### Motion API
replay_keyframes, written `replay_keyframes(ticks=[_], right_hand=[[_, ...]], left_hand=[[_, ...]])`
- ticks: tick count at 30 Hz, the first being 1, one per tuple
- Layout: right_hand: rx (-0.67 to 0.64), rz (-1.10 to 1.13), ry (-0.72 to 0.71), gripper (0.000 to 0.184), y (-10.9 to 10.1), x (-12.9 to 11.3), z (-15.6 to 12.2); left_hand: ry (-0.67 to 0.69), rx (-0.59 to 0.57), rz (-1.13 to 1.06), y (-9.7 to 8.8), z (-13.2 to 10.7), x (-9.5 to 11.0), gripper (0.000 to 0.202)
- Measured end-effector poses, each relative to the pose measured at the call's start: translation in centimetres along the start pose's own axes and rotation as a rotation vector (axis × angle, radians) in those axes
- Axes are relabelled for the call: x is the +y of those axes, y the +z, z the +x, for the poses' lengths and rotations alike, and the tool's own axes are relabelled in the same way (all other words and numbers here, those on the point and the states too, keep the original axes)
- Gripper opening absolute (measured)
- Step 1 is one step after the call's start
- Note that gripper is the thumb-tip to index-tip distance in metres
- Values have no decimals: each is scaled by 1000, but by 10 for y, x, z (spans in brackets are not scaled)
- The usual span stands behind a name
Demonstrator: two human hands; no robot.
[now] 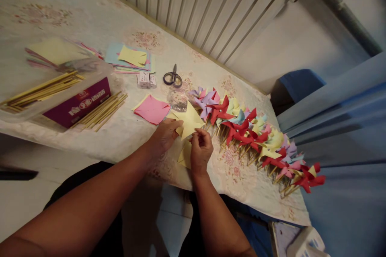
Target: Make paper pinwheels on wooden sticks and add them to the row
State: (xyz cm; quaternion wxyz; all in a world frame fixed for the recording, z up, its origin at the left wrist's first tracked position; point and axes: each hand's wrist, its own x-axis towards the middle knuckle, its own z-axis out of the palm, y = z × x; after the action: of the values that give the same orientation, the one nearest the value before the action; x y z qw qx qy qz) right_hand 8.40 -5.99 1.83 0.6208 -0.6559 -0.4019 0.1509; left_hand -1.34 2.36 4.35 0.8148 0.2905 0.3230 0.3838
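A yellow piece of paper (190, 119) with pointed corners, shaped like a pinwheel, is held up over the table's front part. My left hand (165, 134) pinches its left side between thumb and fingers. At its lower right edge, the fingertips of my right hand (201, 150) are closed on the paper; whether they also hold something small is hidden. Another yellow sheet (184, 156) lies beneath, partly covered by my right hand. Pink cut paper squares (152, 109) lie left of the held paper. Just behind it sits a clear bag of small metallic pieces (180, 102).
Many finished paper pinwheels (253, 132) on sticks lie in a row at right. Scissors (173, 77), small white boxes (146, 80) and stacked coloured paper (132, 57) are farther back. A clear plastic bin (60, 122) and loose sticks (101, 112) occupy the left. A radiator (193, 12) borders the table.
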Motion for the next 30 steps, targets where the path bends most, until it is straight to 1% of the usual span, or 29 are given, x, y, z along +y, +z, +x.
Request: replay_keyframes(ticks=[4, 7, 13, 16, 20, 25, 30], right_hand=[[-56, -54, -51, 18, -1, 3, -1], [-65, -39, -33, 18, 0, 3, -1], [-61, 21, -3, 18, 1, 2, -1], [-61, 16, 15, 18, 1, 2, -1], [-67, -9, 17, 16, 1, 2, 0], [-82, 10, 23, 14, 0, -1, 0], [-95, 75, 57, 17, 1, -5, 1]], left_hand=[[32, -31, -33, -2, 2, -2, 16], [53, -54, -61, -4, 3, -5, 15], [24, -57, -25, -4, 3, -6, 12], [22, -69, 6, -3, 2, -5, 14], [22, -63, -13, -2, 3, -5, 17], [66, -59, -29, -6, 8, -11, 19], [60, -71, -8, -10, 10, -17, 18]])
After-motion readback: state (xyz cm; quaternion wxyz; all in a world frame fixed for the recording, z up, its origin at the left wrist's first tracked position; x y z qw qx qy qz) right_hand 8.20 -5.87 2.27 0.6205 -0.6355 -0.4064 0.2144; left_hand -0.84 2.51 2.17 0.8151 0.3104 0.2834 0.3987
